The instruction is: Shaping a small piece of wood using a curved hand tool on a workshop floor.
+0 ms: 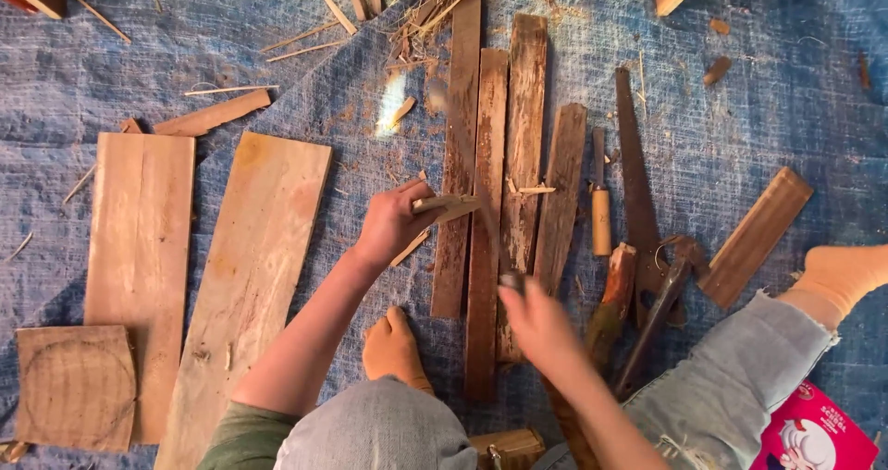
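The left hand [393,222] has its fingers clenched around a small wooden stick [446,205], held level just above the weathered planks [488,202] that lie side by side on the blue tarp [786,109]. The right hand [541,327] grips the handle of a long blade [462,155] — blurred, so its exact kind is hard to tell — with the edge slanting toward the stick. A handsaw [635,169] and a wooden-handled chisel [600,206] lie just right of the planks, pincers [668,290] beside them.
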